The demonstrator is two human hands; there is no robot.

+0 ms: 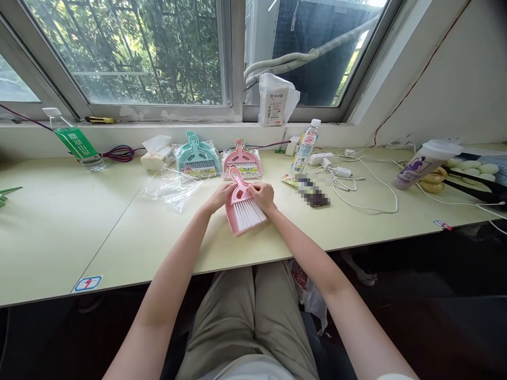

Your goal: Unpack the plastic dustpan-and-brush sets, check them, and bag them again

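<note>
Just above the table's front part, a pink dustpan (pixel 232 221) is held with a small pink brush (pixel 249 215) lying against it, white bristles toward me. My left hand (pixel 221 197) grips the dustpan's left side near the handle, its fingertips partly hidden. On the other side, my right hand (pixel 262 197) is closed on the brush's upper right corner, thumb on top. Behind them lie a wrapped pink dustpan set (pixel 242 161) and a wrapped teal dustpan set (pixel 197 157). A crumpled clear plastic wrapper (pixel 174 187) rests to the left.
A tissue pack (pixel 156 153) and a tilted green-labelled bottle (pixel 77 141) stand at the back left. Right of my hands are a drink bottle (pixel 306 146), a blurred-out packet (pixel 311 191), white cables (pixel 374 210) and a lidded cup (pixel 422 163). The table's front edge (pixel 245 265) runs above my lap.
</note>
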